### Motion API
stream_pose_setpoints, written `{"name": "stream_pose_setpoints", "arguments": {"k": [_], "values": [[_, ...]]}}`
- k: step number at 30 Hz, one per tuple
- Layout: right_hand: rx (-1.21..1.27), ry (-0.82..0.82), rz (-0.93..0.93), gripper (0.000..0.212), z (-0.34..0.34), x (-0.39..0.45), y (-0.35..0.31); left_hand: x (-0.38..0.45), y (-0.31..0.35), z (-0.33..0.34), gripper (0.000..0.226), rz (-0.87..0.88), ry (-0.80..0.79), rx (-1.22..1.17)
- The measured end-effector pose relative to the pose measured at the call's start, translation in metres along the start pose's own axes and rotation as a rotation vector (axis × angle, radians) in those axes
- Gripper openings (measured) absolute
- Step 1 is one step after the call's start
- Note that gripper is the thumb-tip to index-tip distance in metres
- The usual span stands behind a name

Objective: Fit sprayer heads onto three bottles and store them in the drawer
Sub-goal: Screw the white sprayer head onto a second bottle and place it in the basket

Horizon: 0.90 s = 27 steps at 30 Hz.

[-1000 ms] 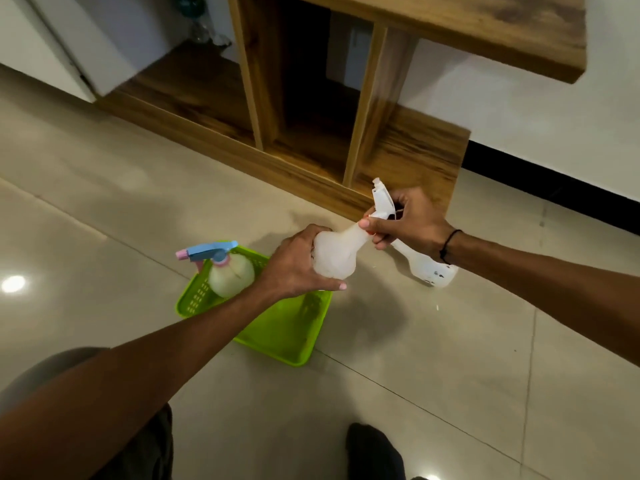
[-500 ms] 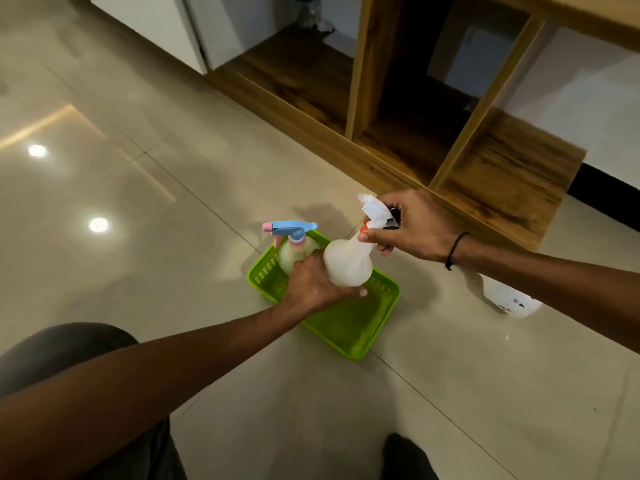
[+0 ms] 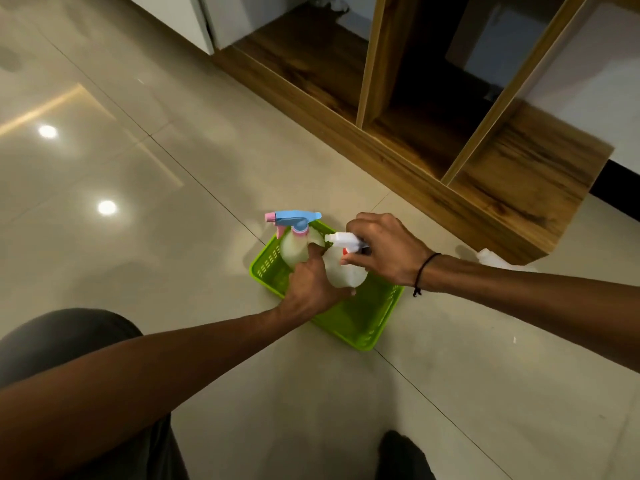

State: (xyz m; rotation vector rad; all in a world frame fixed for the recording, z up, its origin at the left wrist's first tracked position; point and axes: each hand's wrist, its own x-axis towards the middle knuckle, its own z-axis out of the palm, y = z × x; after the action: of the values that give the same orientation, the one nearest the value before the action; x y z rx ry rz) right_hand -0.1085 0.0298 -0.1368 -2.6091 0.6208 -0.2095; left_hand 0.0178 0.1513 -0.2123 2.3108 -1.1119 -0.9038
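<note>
**Q:** How far along are you with the sprayer bottles?

**Me:** Roughly two of three, I'd guess. One bottle with a blue and pink sprayer head stands in the green basket on the floor, centre of the frame, and looks finished. I'm on the second bottle now. My left hand has a clenched grip round its body, low in the basket just beside the first one. My right hand pinches the white sprayer head sitting on its neck, fingers curled over it. Can't tell if it's screwed fully tight, my hand covers the collar.

**Q:** And the third?

**Me:** There's something white on the floor at the right, mostly hidden behind my right forearm. Probably the third bottle, untouched. Nothing is in a drawer yet, and I see no drawer, only the open wooden shelf unit in the upper right.

**Q:** Anything changed from a moment ago?

**Me:** Yeah. Half a second back I held the bottle higher, above the basket's far rim. Now it's lower, down inside the basket next to the blue one. The sprayer nozzle also points more to the left of the frame, so I've likely been twisting it on.
</note>
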Motion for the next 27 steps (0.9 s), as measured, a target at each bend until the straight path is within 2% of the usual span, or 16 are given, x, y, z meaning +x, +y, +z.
{"name": "stream_pose_setpoints", "arguments": {"k": [2,6,11,15,21,24,27], "values": [[-0.031,-0.009,-0.001,0.033,0.01,-0.001,0.001,0.001,-0.002,0.001,0.1,0.023,0.045,-0.012],[-0.02,0.032,0.017,0.037,0.017,0.0,0.003,0.0,-0.004,0.001,0.089,0.012,0.091,-0.069],[0.057,0.023,0.048,0.052,0.013,0.0,0.004,-0.005,-0.006,0.003,0.047,-0.023,0.091,-0.06],[0.077,0.001,0.081,0.07,0.009,-0.011,0.007,-0.013,0.006,0.004,0.052,0.013,0.159,-0.025],[0.058,0.011,0.15,0.08,-0.002,-0.033,0.021,-0.022,0.031,0.015,0.046,0.143,0.076,-0.035],[0.05,0.016,0.205,0.084,-0.012,-0.047,0.028,-0.027,0.046,0.027,0.044,0.215,-0.015,0.002],[0.064,0.028,0.239,0.08,-0.021,-0.064,0.035,-0.03,0.061,0.037,0.033,0.257,-0.098,0.026]]}}
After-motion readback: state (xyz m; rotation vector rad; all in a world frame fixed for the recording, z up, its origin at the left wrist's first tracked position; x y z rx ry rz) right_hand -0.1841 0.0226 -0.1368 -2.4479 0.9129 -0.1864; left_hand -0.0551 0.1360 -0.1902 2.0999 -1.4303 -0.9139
